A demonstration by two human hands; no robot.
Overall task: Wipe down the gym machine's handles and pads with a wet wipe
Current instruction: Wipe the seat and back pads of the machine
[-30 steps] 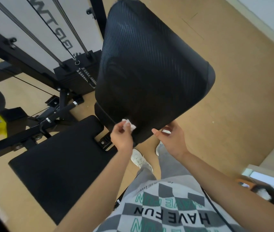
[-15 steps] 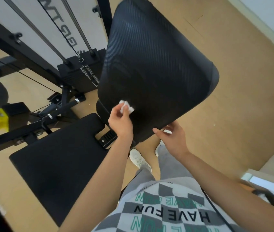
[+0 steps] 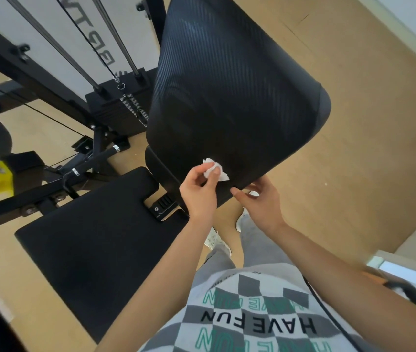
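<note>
Wipe travel: vs half a sec ago, left hand [image 3: 198, 191] has slid the wet wipe [image 3: 214, 170] along the back pad [image 3: 227, 97] lower edge, closer to the right hand [image 3: 262, 201] thumb.
Back pad: black, ribbed, tilted. It spreads up & away from both sets of fingertips, w/ nearly all its face beyond the wipe.
Seat pad [image 3: 95, 245]: flat black, below & outboard of L fingers, apart from them, no wipe on it.
Weight stack [image 3: 118, 107]: past L knuckles on the far side, well apart.
Handle bar [image 3: 95, 158]: chrome-ringed, beyond L fingers, nothing touching it.
Right hand: thumb lies at pad's lower edge, fingers go behind it & are hidden. Gripping or just steadying: cannot tell.
Left hand: thumb & fingertips pinch the bunched wipe and press it onto the pad face.
Wet wipe: small, white, crumpled. Sits between L fingertips & pad, near the bottom corner, just beside R thumb.
Step (judged): back pad wipe-down, prob. early, since only the low edge is under the fingers.
Doing it well: open the wad flatter for more contact. Use long overlapping strokes up from the fingertips, following the ribs. Keep R hand bracing so the pad doesn't swing, and shift the thumb so the corner under it gets wiped too.
</note>
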